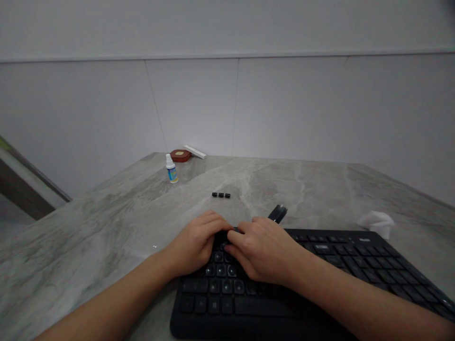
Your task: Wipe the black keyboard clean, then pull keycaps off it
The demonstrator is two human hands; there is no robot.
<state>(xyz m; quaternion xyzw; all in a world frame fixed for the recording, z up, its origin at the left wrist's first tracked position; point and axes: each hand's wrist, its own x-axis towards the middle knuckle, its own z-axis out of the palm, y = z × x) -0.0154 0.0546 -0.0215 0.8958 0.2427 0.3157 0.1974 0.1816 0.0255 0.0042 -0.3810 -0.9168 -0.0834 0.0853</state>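
Observation:
A black keyboard (320, 284) lies at the near edge of the grey marble table (106, 237). Both my hands rest on its upper left corner. My left hand (195, 244) has its fingers curled over the top row of keys. My right hand (261, 253) is closed, and from it a black tool (278, 213) sticks out toward the back. The fingertips of both hands meet over the keys, and what they press there is hidden. Three loose black keycaps (221, 195) sit in a row on the table beyond the hands.
A small white bottle with a blue label (172, 169) stands at the back left. Behind it lie a flat red-brown round tin (180, 155) and a white strip (195, 151). A crumpled white tissue (377, 222) lies right of the keyboard. A white wall bounds the table.

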